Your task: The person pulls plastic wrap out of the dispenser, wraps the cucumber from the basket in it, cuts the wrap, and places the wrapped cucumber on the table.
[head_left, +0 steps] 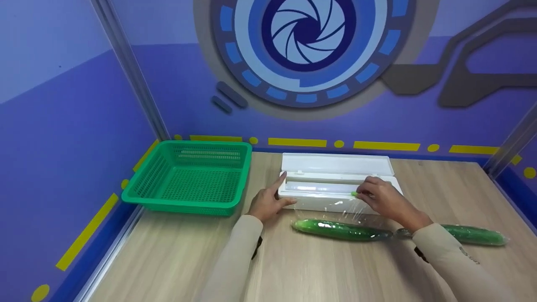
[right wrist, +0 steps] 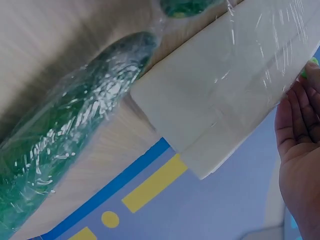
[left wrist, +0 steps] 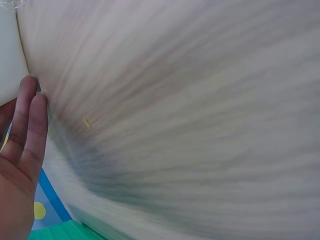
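A white cling film dispenser [head_left: 331, 204] lies on the table with its lid [head_left: 337, 163] tipped back, showing the film roll [head_left: 314, 187] inside. At its left end my left hand [head_left: 268, 203] holds the corner, thumb on the front and fingers along the side. In the left wrist view, two fingers [left wrist: 33, 125] lie nearly straight against that end. My right hand [head_left: 384, 199] pinches a small green slider cutter [head_left: 355, 193] on the front edge. Clear film [right wrist: 250, 65] hangs over the front towards a cucumber [head_left: 340, 230] lying just before the box.
Another film-wrapped cucumber [head_left: 478, 235] lies to the right, partly behind my right forearm. On the left stands a green plastic basket [head_left: 241, 197] with nothing visible in it. A printed wall [head_left: 260, 121] borders the table [head_left: 310, 272] at the back.
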Demonstrator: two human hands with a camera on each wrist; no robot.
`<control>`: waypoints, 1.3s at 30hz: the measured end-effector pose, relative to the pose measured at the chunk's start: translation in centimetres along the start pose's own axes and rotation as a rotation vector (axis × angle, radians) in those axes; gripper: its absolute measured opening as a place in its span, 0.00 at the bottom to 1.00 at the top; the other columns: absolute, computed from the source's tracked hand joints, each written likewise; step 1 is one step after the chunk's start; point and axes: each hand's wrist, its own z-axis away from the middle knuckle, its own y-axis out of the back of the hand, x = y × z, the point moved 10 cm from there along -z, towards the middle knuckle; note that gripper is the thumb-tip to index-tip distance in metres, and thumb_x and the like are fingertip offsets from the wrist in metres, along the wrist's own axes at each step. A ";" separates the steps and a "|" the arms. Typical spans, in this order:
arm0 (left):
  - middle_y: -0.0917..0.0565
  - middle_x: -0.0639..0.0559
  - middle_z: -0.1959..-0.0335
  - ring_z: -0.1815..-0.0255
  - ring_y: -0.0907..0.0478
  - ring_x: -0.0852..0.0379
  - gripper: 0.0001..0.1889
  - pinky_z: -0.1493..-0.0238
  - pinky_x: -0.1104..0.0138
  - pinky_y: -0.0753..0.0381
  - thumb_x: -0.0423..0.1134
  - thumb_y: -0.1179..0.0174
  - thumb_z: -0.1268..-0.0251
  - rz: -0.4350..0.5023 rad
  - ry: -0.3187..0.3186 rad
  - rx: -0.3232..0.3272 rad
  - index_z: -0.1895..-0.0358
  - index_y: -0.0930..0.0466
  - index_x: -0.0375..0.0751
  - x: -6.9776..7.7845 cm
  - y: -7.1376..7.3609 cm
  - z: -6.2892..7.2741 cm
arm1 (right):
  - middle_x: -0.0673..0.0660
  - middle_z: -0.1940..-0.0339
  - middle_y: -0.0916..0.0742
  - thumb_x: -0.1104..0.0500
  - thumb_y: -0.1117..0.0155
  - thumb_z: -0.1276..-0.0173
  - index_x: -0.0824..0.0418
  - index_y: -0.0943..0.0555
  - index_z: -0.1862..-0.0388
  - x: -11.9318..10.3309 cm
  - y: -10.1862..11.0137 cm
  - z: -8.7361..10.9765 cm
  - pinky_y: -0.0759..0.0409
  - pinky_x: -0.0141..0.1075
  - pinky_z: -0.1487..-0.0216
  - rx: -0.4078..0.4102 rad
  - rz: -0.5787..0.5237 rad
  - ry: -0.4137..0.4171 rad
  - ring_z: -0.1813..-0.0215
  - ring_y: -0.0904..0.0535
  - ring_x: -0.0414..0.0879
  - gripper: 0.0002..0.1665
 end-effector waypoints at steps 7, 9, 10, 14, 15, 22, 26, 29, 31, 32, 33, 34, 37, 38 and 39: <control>0.31 0.57 0.77 0.66 0.29 0.55 0.49 0.50 0.56 0.23 0.62 0.28 0.35 -0.013 -0.002 0.006 0.14 0.43 0.61 0.0 0.0 0.0 | 0.47 0.66 0.19 0.73 0.22 0.38 0.64 0.12 0.61 0.7 0.7 0.9 0.17 0.37 0.63 0.009 -0.003 -0.017 0.64 0.21 0.40 0.10; 0.31 0.57 0.77 0.66 0.29 0.55 0.49 0.49 0.56 0.23 0.62 0.28 0.35 -0.011 0.001 0.010 0.14 0.42 0.61 0.0 0.1 0.0 | 0.47 0.66 0.18 0.74 0.22 0.38 0.63 0.12 0.61 1.0 1.0 1.1 0.16 0.35 0.63 0.025 -0.025 -0.034 0.64 0.20 0.40 0.10; 0.32 0.57 0.77 0.66 0.29 0.55 0.49 0.49 0.56 0.23 0.62 0.28 0.35 -0.007 0.000 0.013 0.14 0.42 0.61 0.0 0.1 0.0 | 0.47 0.66 0.18 0.74 0.22 0.38 0.63 0.11 0.61 1.2 1.1 1.2 0.17 0.34 0.63 0.034 -0.038 -0.044 0.63 0.19 0.39 0.10; 0.32 0.56 0.78 0.68 0.30 0.55 0.49 0.50 0.56 0.24 0.61 0.27 0.35 0.003 0.009 0.015 0.14 0.42 0.62 -0.1 0.1 0.1 | 0.46 0.65 0.16 0.73 0.22 0.37 0.61 0.09 0.60 1.8 1.4 1.7 0.19 0.27 0.63 0.059 -0.106 -0.098 0.63 0.18 0.38 0.10; 0.30 0.54 0.78 0.66 0.28 0.55 0.49 0.48 0.56 0.23 0.61 0.27 0.35 0.007 0.007 0.017 0.14 0.42 0.62 -0.1 0.1 0.1 | 0.46 0.65 0.16 0.73 0.22 0.37 0.61 0.09 0.60 1.9 1.4 1.8 0.20 0.26 0.63 0.067 -0.118 -0.105 0.63 0.18 0.38 0.10; 0.12 0.38 0.47 0.47 0.19 0.52 0.48 0.35 0.52 0.22 0.57 0.25 0.35 0.024 -0.005 0.038 0.15 0.40 0.60 0.2 0.3 0.2 | 0.46 0.64 0.14 0.73 0.22 0.38 0.60 0.08 0.60 3.0 1.6 2.5 0.22 0.20 0.58 0.098 -0.191 -0.166 0.61 0.16 0.38 0.11; 0.12 0.38 0.48 0.50 0.19 0.52 0.48 0.35 0.53 0.23 0.57 0.26 0.35 0.021 -0.004 0.032 0.15 0.40 0.60 0.2 0.3 0.2 | 0.45 0.63 0.13 0.71 0.21 0.38 0.59 0.08 0.60 3.5 1.7 2.8 0.23 0.20 0.56 0.106 -0.198 -0.188 0.60 0.16 0.38 0.11; 0.14 0.40 0.40 0.47 0.19 0.55 0.48 0.33 0.54 0.24 0.58 0.26 0.35 0.021 -0.005 0.034 0.15 0.40 0.59 0.2 0.3 0.2 | 0.45 0.63 0.13 0.70 0.20 0.37 0.59 0.08 0.60 3.6 1.8 3.0 0.23 0.20 0.56 0.114 -0.199 -0.189 0.60 0.16 0.38 0.10; 0.13 0.41 0.44 0.50 0.20 0.55 0.48 0.33 0.54 0.24 0.57 0.26 0.35 0.023 -0.011 0.039 0.15 0.40 0.58 0.3 0.4 0.2 | 0.45 0.63 0.13 0.70 0.21 0.37 0.59 0.08 0.59 3.7 1.8 3.1 0.23 0.19 0.56 0.113 -0.203 -0.198 0.60 0.17 0.38 0.10; 0.12 0.41 0.49 0.52 0.21 0.55 0.48 0.34 0.54 0.23 0.57 0.25 0.35 0.023 -0.015 0.041 0.15 0.40 0.58 0.3 0.4 0.2 | 0.46 0.63 0.13 0.69 0.21 0.36 0.59 0.08 0.59 3.8 1.8 3.1 0.22 0.19 0.57 0.110 -0.201 -0.203 0.60 0.17 0.38 0.09; 0.13 0.43 0.58 0.56 0.22 0.54 0.48 0.37 0.54 0.22 0.57 0.25 0.35 0.023 -0.019 0.043 0.15 0.40 0.57 0.4 0.4 0.1 | 0.46 0.63 0.13 0.69 0.21 0.36 0.59 0.08 0.59 3.8 1.8 3.2 0.22 0.19 0.57 0.107 -0.197 -0.209 0.61 0.18 0.38 0.09; 0.15 0.45 0.64 0.59 0.23 0.54 0.48 0.39 0.54 0.21 0.57 0.25 0.35 0.022 -0.026 0.046 0.15 0.39 0.56 0.4 0.4 0.1 | 0.46 0.63 0.14 0.69 0.21 0.36 0.59 0.07 0.59 3.8 1.8 3.2 0.22 0.19 0.57 0.102 -0.191 -0.216 0.61 0.19 0.38 0.09; 0.29 0.55 0.77 0.65 0.29 0.55 0.48 0.46 0.57 0.23 0.58 0.26 0.36 0.011 -0.022 0.038 0.15 0.40 0.58 0.3 0.4 0.1 | 0.45 0.63 0.14 0.69 0.21 0.36 0.59 0.07 0.58 3.9 1.8 3.3 0.22 0.19 0.57 0.091 -0.166 -0.233 0.60 0.19 0.38 0.09; 0.32 0.57 0.78 0.66 0.30 0.56 0.49 0.48 0.58 0.24 0.58 0.26 0.35 0.009 -0.021 0.036 0.15 0.41 0.58 0.2 0.3 0.1 | 0.45 0.63 0.14 0.69 0.21 0.36 0.59 0.07 0.58 3.9 1.7 3.4 0.22 0.19 0.57 0.090 -0.159 -0.236 0.60 0.19 0.38 0.09; 0.34 0.58 0.78 0.68 0.31 0.56 0.49 0.50 0.58 0.25 0.59 0.26 0.35 0.009 -0.020 0.034 0.15 0.41 0.59 0.2 0.3 0.1 | 0.45 0.63 0.14 0.69 0.21 0.36 0.59 0.07 0.58 3.9 1.7 3.4 0.22 0.19 0.57 0.089 -0.154 -0.238 0.60 0.19 0.38 0.10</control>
